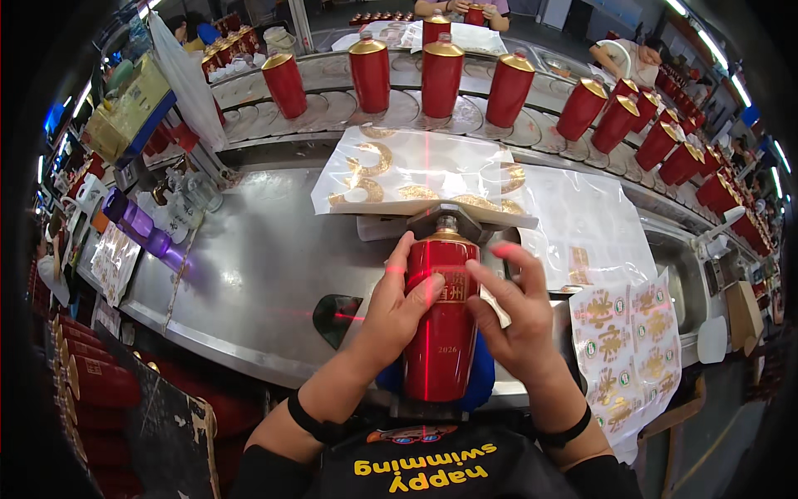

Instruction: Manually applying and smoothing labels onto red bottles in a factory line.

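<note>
A red bottle (439,370) with a gold shoulder and a clear glass neck lies in front of me, its neck pointing away. Its neck end meets a dark metal holder (468,223), and blue padding (480,378) shows beneath the body. My left hand (397,303) grips the bottle's left side, thumb pressed on the gold label (455,287). On the other side, my right hand (517,312) has its fingers apart, with fingertips at the bottle's right edge near the label. Thin red light lines cross the bottle and both hands.
A sheet of gold decals (374,170) lies beyond the holder; another decal sheet (628,341) hangs at the right. Red bottles (442,79) stand along a curved conveyor (324,116). A purple drinking bottle (141,223) is at left, a sink (686,283) at right. Other people work across the conveyor.
</note>
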`<act>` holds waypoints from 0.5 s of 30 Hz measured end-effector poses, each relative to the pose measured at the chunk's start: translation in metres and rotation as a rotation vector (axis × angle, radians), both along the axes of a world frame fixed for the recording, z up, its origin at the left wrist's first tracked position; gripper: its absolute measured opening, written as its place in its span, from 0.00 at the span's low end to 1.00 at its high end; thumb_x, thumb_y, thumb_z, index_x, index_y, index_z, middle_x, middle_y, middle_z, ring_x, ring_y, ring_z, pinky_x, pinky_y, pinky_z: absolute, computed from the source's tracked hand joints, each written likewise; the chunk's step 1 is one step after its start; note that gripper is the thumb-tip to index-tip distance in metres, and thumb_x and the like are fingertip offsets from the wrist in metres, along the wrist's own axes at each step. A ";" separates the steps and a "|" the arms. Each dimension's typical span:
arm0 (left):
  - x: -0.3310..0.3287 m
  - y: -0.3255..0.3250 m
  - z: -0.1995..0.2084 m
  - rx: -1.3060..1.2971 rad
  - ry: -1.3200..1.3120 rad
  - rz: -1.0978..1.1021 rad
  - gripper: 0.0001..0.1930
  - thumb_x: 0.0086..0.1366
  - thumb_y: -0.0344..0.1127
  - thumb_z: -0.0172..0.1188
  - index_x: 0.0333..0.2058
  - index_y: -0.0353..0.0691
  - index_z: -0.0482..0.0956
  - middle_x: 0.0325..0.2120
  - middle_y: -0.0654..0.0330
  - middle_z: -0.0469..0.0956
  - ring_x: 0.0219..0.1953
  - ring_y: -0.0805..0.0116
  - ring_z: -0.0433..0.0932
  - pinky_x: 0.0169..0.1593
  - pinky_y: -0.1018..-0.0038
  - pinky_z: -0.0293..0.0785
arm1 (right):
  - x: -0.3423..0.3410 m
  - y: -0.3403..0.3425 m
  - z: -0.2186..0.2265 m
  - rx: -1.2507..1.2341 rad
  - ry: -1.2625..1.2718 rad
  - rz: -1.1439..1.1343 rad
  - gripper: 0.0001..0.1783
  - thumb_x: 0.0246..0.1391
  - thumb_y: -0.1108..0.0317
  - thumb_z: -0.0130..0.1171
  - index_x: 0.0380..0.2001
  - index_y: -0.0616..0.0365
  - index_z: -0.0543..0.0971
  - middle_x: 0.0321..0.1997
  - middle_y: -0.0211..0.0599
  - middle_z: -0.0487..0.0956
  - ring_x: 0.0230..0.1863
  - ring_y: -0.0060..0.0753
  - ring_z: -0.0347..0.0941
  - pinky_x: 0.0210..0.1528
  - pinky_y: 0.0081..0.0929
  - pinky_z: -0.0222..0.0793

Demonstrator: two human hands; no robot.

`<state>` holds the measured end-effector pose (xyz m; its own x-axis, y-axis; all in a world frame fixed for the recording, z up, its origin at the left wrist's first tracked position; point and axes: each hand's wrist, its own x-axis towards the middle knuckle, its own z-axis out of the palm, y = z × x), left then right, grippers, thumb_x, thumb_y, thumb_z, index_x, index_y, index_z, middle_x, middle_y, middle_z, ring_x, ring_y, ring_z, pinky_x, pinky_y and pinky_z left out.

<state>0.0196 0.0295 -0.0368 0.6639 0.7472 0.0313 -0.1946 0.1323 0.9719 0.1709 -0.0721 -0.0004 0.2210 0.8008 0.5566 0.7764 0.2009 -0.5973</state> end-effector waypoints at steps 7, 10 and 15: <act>-0.025 0.029 -0.006 -0.089 -0.029 -0.014 0.41 0.67 0.41 0.57 0.67 0.28 0.42 0.57 0.46 0.66 0.56 0.66 0.68 0.59 0.73 0.64 | -0.027 0.020 -0.019 -0.013 -0.098 0.041 0.25 0.50 0.66 0.64 0.54 0.53 0.77 0.58 0.52 0.67 0.57 0.56 0.65 0.60 0.47 0.61; -0.038 0.036 -0.009 0.052 0.028 -0.016 0.44 0.64 0.41 0.60 0.67 0.28 0.41 0.57 0.45 0.66 0.57 0.65 0.68 0.60 0.72 0.64 | -0.041 0.027 -0.024 -0.032 -0.107 0.049 0.25 0.51 0.64 0.64 0.55 0.53 0.76 0.58 0.53 0.67 0.58 0.57 0.64 0.61 0.48 0.59; -0.056 0.056 -0.020 0.078 0.011 -0.038 0.48 0.62 0.40 0.63 0.67 0.28 0.38 0.60 0.44 0.63 0.59 0.63 0.66 0.62 0.70 0.61 | -0.060 0.041 -0.034 -0.062 -0.102 0.048 0.26 0.52 0.61 0.64 0.55 0.53 0.76 0.59 0.54 0.67 0.58 0.59 0.64 0.62 0.51 0.58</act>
